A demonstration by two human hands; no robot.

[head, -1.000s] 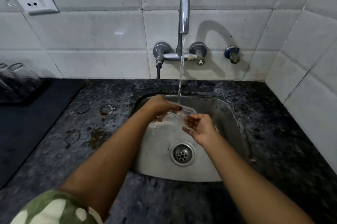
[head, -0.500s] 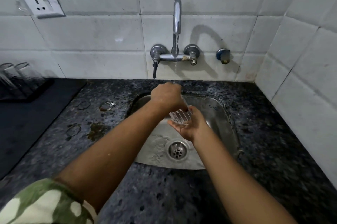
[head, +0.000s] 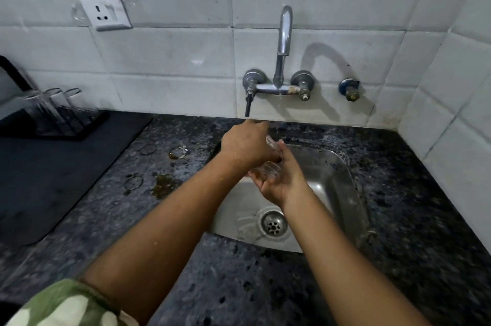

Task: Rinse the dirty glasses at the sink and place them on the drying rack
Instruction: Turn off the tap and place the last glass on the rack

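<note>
A clear glass (head: pixel 267 170) is held over the steel sink (head: pixel 337 185), lying tilted between both hands. My left hand (head: pixel 245 145) wraps around it from above. My right hand (head: pixel 281 179) cups its lower end from below, palm up. Much of the glass is hidden by the fingers. The chrome tap (head: pixel 283 41) stands on the wall above, and only a faint trickle shows under its spout. On the far left, several upturned clear glasses (head: pixel 61 107) stand on a black drying rack (head: pixel 87 126).
A dark mat (head: pixel 53 174) covers the counter left of the sink. Wet rings and a brown puddle (head: pixel 164 185) mark the speckled stone counter (head: pixel 239 286). A wall socket (head: pixel 105 10) sits upper left. Tiled walls close the back and right side.
The water stream has thinned to almost nothing. Both hands lifted the glass higher and back towards the wall, with my right palm moving under it. The view shifted right and down.
</note>
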